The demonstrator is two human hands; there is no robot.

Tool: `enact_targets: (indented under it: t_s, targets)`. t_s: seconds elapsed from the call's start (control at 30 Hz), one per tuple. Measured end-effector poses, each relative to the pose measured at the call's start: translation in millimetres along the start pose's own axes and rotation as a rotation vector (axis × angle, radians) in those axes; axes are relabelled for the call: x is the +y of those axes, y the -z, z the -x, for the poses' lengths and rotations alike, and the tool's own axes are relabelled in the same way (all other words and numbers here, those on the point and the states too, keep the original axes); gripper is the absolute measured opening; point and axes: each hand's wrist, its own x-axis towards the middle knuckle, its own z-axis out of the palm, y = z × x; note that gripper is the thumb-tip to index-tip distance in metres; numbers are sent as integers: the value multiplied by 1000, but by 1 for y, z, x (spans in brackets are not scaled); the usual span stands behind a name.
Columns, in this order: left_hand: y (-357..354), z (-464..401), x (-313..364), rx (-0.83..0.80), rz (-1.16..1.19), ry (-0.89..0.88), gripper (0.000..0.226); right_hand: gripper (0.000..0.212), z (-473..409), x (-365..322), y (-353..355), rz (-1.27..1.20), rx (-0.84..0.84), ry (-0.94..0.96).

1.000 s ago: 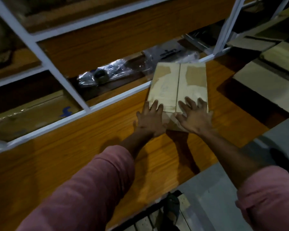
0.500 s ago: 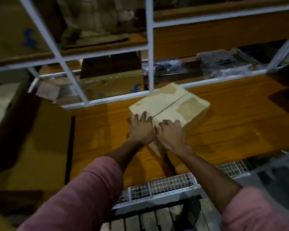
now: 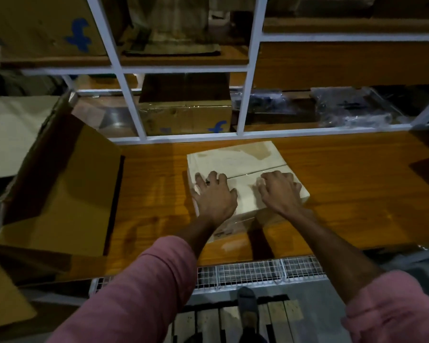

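Right now I see the pale cardboard box (image 3: 235, 157) lying flat on the wooden tabletop (image 3: 344, 184), just in front of the white rack frame (image 3: 248, 70). My left grip (image 3: 214, 193) rests open, fingers spread, on the box's near left corner, and my right grip (image 3: 279, 191) rests open on its near right part, neither curled round anything. An open brown carton (image 3: 60, 194) stands at the tabletop's left end, apart from the box.

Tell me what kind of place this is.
Probably a warehouse or parcel packing station: a white metal rack holds a blue-marked cardboard carton and plastic-wrapped packages, and the left hand and right hand press on a pale box on a wooden worktable.
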Motion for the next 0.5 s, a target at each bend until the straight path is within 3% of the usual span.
enact_targets:
  t_s: [0.1,0.3,0.4,0.5]
  targets:
    - [-7,-9,11,75,-59,94,57,45,-24,20,5,4,-63,3]
    - [-7,-45,2,177,-51,73,44,72,-77,51,-13,-87,-228,69]
    - [-7,-60,-5,228,-17,165,52,75,-97,54,-23,-147,-215,77]
    - [-8,-66,-6,175,10,219,64,73,-104,53,-23,-187,-210,90]
